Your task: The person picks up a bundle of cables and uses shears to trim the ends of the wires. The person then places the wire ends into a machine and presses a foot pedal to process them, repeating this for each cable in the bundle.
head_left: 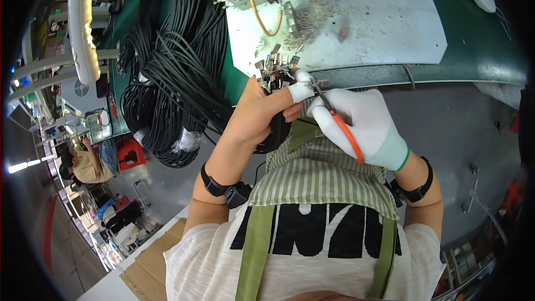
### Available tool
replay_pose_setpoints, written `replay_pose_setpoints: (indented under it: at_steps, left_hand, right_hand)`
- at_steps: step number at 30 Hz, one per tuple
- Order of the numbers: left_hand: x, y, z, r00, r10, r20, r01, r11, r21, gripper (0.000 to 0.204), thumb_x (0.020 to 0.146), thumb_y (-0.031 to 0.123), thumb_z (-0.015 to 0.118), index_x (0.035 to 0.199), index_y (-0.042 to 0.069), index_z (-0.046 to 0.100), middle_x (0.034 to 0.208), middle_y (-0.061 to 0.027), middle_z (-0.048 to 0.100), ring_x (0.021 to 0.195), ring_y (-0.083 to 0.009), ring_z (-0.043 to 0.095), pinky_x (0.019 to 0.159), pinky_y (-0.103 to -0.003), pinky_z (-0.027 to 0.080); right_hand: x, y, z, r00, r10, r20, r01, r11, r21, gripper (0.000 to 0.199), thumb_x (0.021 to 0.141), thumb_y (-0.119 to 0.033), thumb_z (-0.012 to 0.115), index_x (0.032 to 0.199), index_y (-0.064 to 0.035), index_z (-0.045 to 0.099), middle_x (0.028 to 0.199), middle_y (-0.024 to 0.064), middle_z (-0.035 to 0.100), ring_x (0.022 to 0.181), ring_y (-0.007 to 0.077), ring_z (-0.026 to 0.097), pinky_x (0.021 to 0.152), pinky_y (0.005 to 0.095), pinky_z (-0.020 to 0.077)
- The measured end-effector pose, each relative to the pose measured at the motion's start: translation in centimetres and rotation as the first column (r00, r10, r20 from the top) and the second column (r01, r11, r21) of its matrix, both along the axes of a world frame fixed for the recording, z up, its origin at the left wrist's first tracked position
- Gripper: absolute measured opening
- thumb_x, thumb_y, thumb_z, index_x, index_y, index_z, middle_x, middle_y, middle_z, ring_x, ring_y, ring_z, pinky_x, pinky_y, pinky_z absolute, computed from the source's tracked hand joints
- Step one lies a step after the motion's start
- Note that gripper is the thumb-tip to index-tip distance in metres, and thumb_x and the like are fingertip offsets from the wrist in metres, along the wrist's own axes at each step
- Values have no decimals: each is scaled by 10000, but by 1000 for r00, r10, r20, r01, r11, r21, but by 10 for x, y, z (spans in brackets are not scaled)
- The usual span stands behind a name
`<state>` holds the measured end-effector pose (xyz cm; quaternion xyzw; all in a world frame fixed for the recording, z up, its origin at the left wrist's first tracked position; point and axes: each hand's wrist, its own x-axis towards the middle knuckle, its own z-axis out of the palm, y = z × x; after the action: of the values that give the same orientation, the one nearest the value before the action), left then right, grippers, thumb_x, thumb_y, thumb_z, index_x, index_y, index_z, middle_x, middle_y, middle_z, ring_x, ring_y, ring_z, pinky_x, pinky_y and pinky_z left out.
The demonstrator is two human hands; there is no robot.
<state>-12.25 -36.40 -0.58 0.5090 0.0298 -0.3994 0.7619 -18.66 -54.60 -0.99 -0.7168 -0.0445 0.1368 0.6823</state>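
My left hand (257,112) is bare and closed around a bundle of black cables (277,128) whose metal connector ends (276,68) fan out above the fist. My right hand (365,125) wears a white glove with a green cuff and grips a small cutting tool with an orange handle (346,132). The tool's metal tip (316,86) touches the connector ends beside my gloved thumb. Both wrists carry black bands. A green striped apron (320,175) covers my chest below the hands.
A green workbench (473,50) with a white mat (384,28) strewn with metal scraps lies ahead. Large coils of black cable (178,67) hang at the left. A machine with an orange wire (257,5) stands at the bench's back. Another person (83,164) sits far left.
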Motion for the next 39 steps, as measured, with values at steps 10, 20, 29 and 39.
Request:
replay_pose_setpoints:
  at_steps: [10,20,29,39]
  left_hand:
    - [57,31,-11,966,250,65,-256,961,101,91,853,75,628,913,27,578,705,3,518,592,-82,457,527,-235,382]
    - [98,15,-14,989,16,146,-58,954,294,99,810,73,650,885,16,617,700,-18,566,611,-109,512,557,-258,433]
    - [94,10,-3,923,-85,374,-89,901,425,201,770,125,713,912,12,628,766,-20,620,663,-98,560,611,-246,467]
    - [90,6,-3,787,-181,589,-118,894,431,306,757,224,776,944,31,629,780,28,610,681,-53,525,611,-217,446]
  right_hand:
    - [50,-19,-2,967,-248,-57,246,968,-52,256,875,-219,599,728,-10,586,543,29,528,481,106,535,462,267,409]
    - [120,-7,-17,989,-20,-148,41,989,143,235,869,-243,602,819,-14,586,583,21,541,475,73,508,434,214,420]
    - [126,-6,-19,988,9,-152,-1,998,56,233,840,-236,625,832,-5,594,615,30,564,522,87,552,474,224,459]
    - [126,-8,-23,993,38,116,-42,999,29,254,831,-250,613,778,-2,601,602,33,570,514,85,547,465,222,437]
